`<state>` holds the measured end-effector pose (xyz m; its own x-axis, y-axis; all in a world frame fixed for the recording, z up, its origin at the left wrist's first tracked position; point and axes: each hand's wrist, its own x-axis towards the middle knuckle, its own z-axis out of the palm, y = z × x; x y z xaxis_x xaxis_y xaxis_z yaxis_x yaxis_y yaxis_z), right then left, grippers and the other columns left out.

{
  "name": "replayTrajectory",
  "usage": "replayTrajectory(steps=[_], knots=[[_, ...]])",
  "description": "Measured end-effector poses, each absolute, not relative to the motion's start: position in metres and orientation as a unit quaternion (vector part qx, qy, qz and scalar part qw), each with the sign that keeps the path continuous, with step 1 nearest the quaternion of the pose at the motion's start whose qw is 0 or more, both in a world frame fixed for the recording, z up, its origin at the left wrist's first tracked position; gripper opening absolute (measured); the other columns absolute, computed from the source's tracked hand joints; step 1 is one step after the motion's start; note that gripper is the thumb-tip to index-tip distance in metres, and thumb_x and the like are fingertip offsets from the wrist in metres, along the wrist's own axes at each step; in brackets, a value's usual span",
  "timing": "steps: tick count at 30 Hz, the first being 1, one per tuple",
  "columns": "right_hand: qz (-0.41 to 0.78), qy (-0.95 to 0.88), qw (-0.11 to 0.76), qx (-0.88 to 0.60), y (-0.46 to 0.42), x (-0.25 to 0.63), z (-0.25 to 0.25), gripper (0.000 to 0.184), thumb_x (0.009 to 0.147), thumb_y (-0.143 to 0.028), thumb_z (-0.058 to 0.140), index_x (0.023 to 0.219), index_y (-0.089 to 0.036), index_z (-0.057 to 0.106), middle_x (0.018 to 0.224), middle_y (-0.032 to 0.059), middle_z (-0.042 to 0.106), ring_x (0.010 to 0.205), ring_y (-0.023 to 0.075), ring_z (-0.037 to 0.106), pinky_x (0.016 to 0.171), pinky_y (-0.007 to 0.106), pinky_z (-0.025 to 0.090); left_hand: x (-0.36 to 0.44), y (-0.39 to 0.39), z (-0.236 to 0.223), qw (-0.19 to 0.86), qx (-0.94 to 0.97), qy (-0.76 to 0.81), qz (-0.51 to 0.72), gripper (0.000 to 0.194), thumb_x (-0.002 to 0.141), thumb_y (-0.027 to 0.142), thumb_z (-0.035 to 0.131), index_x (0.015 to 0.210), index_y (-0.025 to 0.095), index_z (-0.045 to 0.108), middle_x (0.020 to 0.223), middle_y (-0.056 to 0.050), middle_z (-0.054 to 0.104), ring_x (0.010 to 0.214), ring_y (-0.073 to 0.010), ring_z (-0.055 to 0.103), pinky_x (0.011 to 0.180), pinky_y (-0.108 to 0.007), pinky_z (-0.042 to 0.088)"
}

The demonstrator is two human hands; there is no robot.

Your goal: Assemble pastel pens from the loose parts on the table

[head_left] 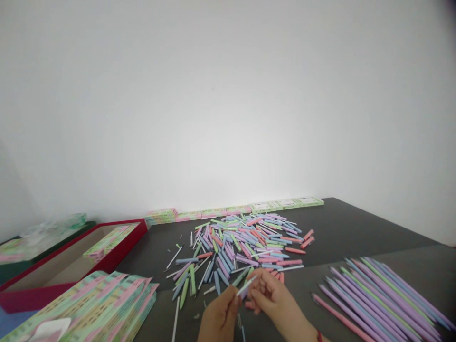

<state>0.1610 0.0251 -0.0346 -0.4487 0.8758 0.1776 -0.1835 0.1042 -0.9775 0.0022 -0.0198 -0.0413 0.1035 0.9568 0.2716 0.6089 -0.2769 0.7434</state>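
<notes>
My left hand (220, 313) is closed with thumb and fingers pinched round one end of a slim whitish-and-lavender pen piece (245, 287). My right hand (272, 298), a red band at its wrist, has its fingers curled round the upper end of the same piece. The two hands almost meet at the table's near edge, and the fingers hide part of what they hold. Just beyond them spreads a loose heap of pen parts (245, 242) in lavender, blue, green and coral, with white refills (175, 318) among them.
Many pastel pens (384, 299) lie side by side at the right. On the left are stacked printed cartons (103, 304), a red box lid (124, 249) with cartons inside, and a green tray (46, 251) with clear plastic. Flat cartons (263, 207) line the wall.
</notes>
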Motion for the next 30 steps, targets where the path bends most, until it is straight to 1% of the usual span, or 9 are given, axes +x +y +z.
replayTrajectory(steps=[4, 9, 13, 15, 17, 20, 23, 26, 30], knots=[[0.643, -0.55, 0.451, -0.284, 0.025, 0.174, -0.028, 0.032, 0.077, -0.046, 0.067, 0.097, -0.025, 0.055, 0.073, -0.0053, 0.05, 0.064, 0.0113, 0.051, 0.067, 0.032, 0.054, 0.002, -0.02, -0.038, 0.227, 0.699, 0.57, 0.367, 0.031, 0.094, 0.036, 0.029, 0.076, 0.022, 0.05, 0.069, 0.001, 0.056, 0.066, -0.0159, 0.054, 0.062, -0.022, 0.039], [0.648, -0.54, 0.45, -0.294, 0.025, 0.175, -0.025, 0.031, 0.079, -0.051, 0.064, 0.089, -0.022, 0.056, 0.063, -0.0067, 0.046, 0.06, 0.0105, 0.047, 0.067, 0.033, 0.054, 0.003, -0.022, -0.039, 0.214, 0.713, 0.574, 0.342, 0.029, 0.093, 0.033, 0.029, 0.076, 0.022, 0.05, 0.071, 0.0, 0.057, 0.067, -0.0167, 0.055, 0.062, -0.023, 0.038], [0.63, -0.576, 0.425, -0.301, 0.028, 0.178, -0.02, 0.034, 0.077, -0.044, 0.067, 0.102, -0.026, 0.054, 0.07, -0.0065, 0.048, 0.062, 0.0116, 0.049, 0.065, 0.032, 0.054, 0.001, -0.022, -0.036, 0.234, 0.691, 0.58, 0.362, 0.029, 0.093, 0.036, 0.03, 0.074, 0.022, 0.048, 0.07, 0.001, 0.056, 0.067, -0.0165, 0.053, 0.063, -0.023, 0.038], [0.559, -0.66, 0.385, -0.322, 0.03, 0.183, -0.02, 0.023, 0.079, -0.036, 0.065, 0.097, -0.025, 0.057, 0.073, -0.0044, 0.051, 0.065, 0.0134, 0.051, 0.068, 0.031, 0.053, -0.001, -0.021, -0.033, 0.24, 0.679, 0.581, 0.378, 0.03, 0.094, 0.037, 0.03, 0.074, 0.022, 0.047, 0.07, 0.001, 0.055, 0.067, -0.0167, 0.053, 0.063, -0.024, 0.039], [0.408, -0.778, 0.326, -0.349, 0.03, 0.187, -0.023, 0.01, 0.079, -0.027, 0.064, 0.087, -0.022, 0.061, 0.081, 0.0003, 0.057, 0.076, 0.0177, 0.055, 0.075, 0.033, 0.05, -0.003, -0.021, -0.032, 0.234, 0.675, 0.584, 0.385, 0.031, 0.094, 0.038, 0.03, 0.074, 0.022, 0.047, 0.07, 0.001, 0.054, 0.068, -0.0171, 0.053, 0.064, -0.024, 0.039], [0.177, -0.882, 0.217, -0.38, 0.028, 0.185, -0.034, 0.015, 0.076, -0.015, 0.064, 0.09, -0.02, 0.065, 0.099, 0.0079, 0.062, 0.093, 0.0258, 0.056, 0.083, 0.038, 0.046, -0.006, -0.022, -0.032, 0.222, 0.679, 0.585, 0.383, 0.03, 0.094, 0.037, 0.031, 0.075, 0.022, 0.048, 0.071, 0.0, 0.055, 0.069, -0.0175, 0.054, 0.066, -0.025, 0.039], [0.094, -0.896, 0.169, -0.4, 0.027, 0.18, -0.042, 0.013, 0.081, -0.016, 0.06, 0.092, -0.017, 0.066, 0.096, 0.0107, 0.063, 0.094, 0.0284, 0.057, 0.081, 0.04, 0.045, -0.007, -0.022, -0.034, 0.216, 0.685, 0.583, 0.38, 0.03, 0.094, 0.037, 0.032, 0.075, 0.022, 0.05, 0.072, 0.0, 0.056, 0.069, -0.0178, 0.055, 0.066, -0.025, 0.04], [0.117, -0.887, 0.222, -0.388, 0.031, 0.187, -0.032, 0.008, 0.08, -0.013, 0.057, 0.083, -0.018, 0.063, 0.09, 0.0068, 0.064, 0.086, 0.0233, 0.057, 0.078, 0.034, 0.044, -0.009, -0.021, -0.037, 0.213, 0.689, 0.583, 0.375, 0.03, 0.094, 0.038, 0.032, 0.076, 0.022, 0.05, 0.072, -0.001, 0.057, 0.069, -0.0177, 0.056, 0.065, -0.025, 0.04], [0.251, -0.839, 0.277, -0.395, 0.04, 0.21, 0.004, 0.01, 0.081, -0.021, 0.057, 0.071, -0.02, 0.057, 0.071, 0.0004, 0.062, 0.066, 0.0165, 0.056, 0.06, 0.026, 0.041, -0.012, -0.018, -0.039, 0.192, 0.691, 0.592, 0.368, 0.03, 0.094, 0.037, 0.032, 0.074, 0.022, 0.05, 0.07, 0.0, 0.058, 0.066, -0.0167, 0.056, 0.063, -0.024, 0.039]])
